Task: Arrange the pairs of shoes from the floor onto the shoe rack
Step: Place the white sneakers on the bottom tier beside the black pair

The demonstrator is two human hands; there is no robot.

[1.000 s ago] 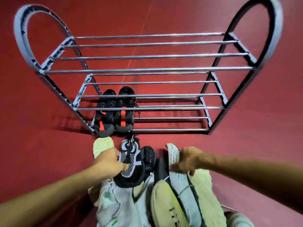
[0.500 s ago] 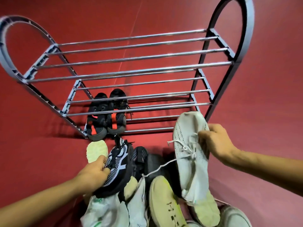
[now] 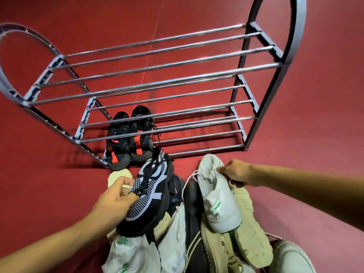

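Left hand (image 3: 116,200) grips a black-and-white knit mesh sneaker (image 3: 149,192) by its lace area, fingers curled round the upper, dotted weave, thick black sole. Right hand (image 3: 236,172) pinches a white sneaker (image 3: 218,201) at the collar, loose white lace dangling, smooth heel with small green marks. Both shoes are lifted over a heap of shoes (image 3: 197,243) on the red floor (image 3: 49,184): cream ribbed soles, white uppers, one dark shoe. Shoe rack (image 3: 161,75) stands just beyond the heap, chrome tube rails, grey arched plastic end frames. Black pair with orange-red accents (image 3: 128,138) sits at the bottom tier's left end, heels at its front edge.
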